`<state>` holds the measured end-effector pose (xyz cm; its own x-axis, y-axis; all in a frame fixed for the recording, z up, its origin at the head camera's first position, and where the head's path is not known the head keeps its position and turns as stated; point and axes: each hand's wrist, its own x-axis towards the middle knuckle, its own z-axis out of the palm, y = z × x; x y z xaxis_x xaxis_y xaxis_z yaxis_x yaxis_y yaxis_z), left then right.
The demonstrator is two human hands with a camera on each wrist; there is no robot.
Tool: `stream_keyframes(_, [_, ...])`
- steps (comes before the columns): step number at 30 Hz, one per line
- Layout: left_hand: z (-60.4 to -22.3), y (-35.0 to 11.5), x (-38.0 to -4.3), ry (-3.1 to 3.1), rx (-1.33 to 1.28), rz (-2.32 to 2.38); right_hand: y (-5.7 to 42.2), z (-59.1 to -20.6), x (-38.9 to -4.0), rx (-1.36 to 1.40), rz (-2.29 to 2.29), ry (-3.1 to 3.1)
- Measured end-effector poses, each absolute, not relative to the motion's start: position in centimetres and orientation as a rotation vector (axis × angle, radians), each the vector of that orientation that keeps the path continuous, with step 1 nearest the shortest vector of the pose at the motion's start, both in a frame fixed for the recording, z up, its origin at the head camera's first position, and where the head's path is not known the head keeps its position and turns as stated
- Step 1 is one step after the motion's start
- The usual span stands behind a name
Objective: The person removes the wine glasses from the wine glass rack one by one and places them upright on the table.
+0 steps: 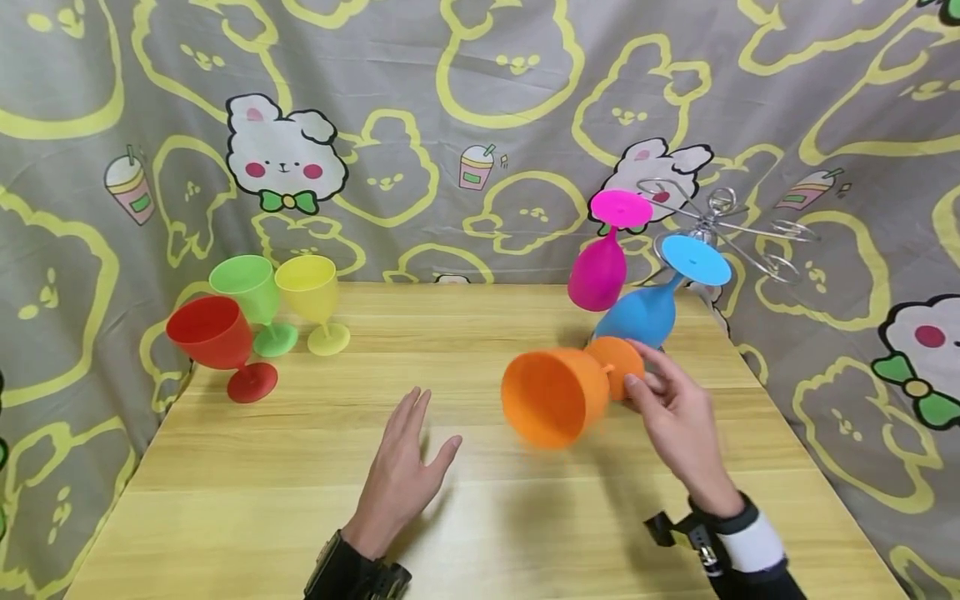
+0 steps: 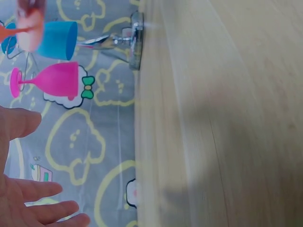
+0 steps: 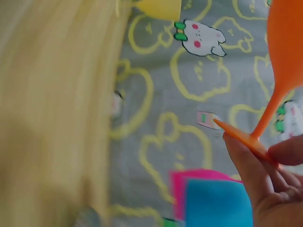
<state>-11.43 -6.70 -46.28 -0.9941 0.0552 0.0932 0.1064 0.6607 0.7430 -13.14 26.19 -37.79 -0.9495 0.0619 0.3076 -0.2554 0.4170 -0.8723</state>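
In the head view my right hand (image 1: 678, 417) pinches the round base of an orange goblet (image 1: 558, 396) between thumb and fingers. The goblet is tilted on its side above the table, its mouth facing left and toward me. In the right wrist view the thumb and fingers grip the rim of the orange base (image 3: 248, 142). My left hand (image 1: 405, 475) hovers over the table with fingers straight and holds nothing. Behind the right hand, a blue goblet (image 1: 645, 312) and a magenta goblet (image 1: 600, 271) hang upside down on a metal rack (image 1: 708, 221).
At the table's far left stand a red goblet (image 1: 213, 333), a green goblet (image 1: 247, 287) and a yellow goblet (image 1: 309, 292), all upright. A patterned grey curtain (image 1: 405, 75) surrounds the wooden table (image 1: 247, 492) at the back and sides. The rack's chrome base (image 2: 136, 40) rests near the back edge.
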Motion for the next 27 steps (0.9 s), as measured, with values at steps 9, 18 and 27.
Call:
stream_keyframes(9, [-45.9, -6.2, -11.8, -2.736, -0.141, -1.391, 22.8, -42.4, -15.5, -0.297, 2.306, -2.19])
stream_keyframes(18, [-45.0, -5.2, -12.2, -2.542, -0.194, -1.535, 17.7, -46.3, -15.4, -0.31, 2.673, -1.92])
stream_keyframes(27, [-44.8, -4.2, -12.5, -2.358, -0.301, -1.563, 13.2, -47.2, -14.1, -0.213, 2.831, -1.906])
